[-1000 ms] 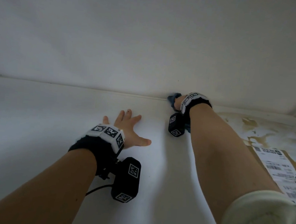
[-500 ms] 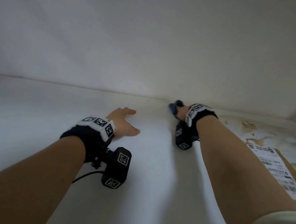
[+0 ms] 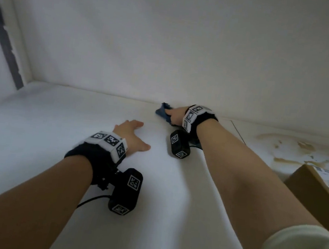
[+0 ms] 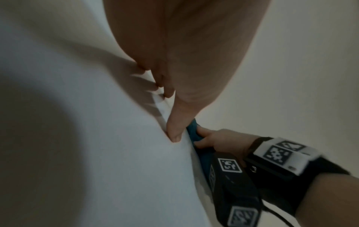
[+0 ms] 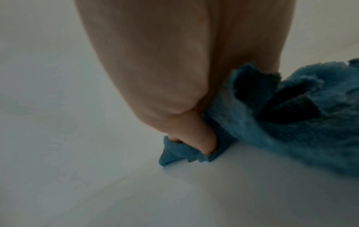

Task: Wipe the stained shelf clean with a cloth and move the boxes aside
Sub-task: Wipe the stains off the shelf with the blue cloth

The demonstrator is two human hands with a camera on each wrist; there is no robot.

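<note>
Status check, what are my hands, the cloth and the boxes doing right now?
Left hand flat on shelf. Right hand grips blue cloth. Stains, cardboard box unmoved right.

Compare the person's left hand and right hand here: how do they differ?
The left hand lies flat on the white shelf, fingers spread, holding nothing; the right hand grips a blue cloth. The left sits nearer the person, the right by the back wall. Both wear marker wristbands.
</note>
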